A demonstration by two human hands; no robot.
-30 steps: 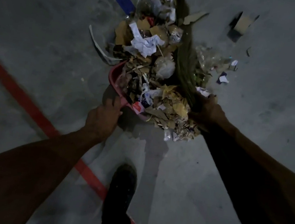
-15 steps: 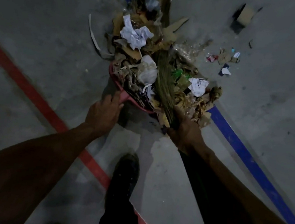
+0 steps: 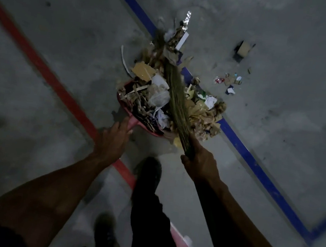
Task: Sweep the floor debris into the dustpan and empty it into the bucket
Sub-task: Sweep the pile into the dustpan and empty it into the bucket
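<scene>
Dustpan (image 3: 137, 124) handle gripped, seemingly, by left hand (image 3: 112, 141); right hand (image 3: 200, 165) clenches broom (image 3: 177, 106).

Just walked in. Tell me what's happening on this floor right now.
A person is clearing up floor litter. The left hand holds the handle of a red dustpan heaped with paper and cardboard scraps. The right hand grips a straw broom laid across the pile, its bristles reaching beyond it. A few small scraps and a small box lie apart on the concrete floor. No bucket is in view.
</scene>
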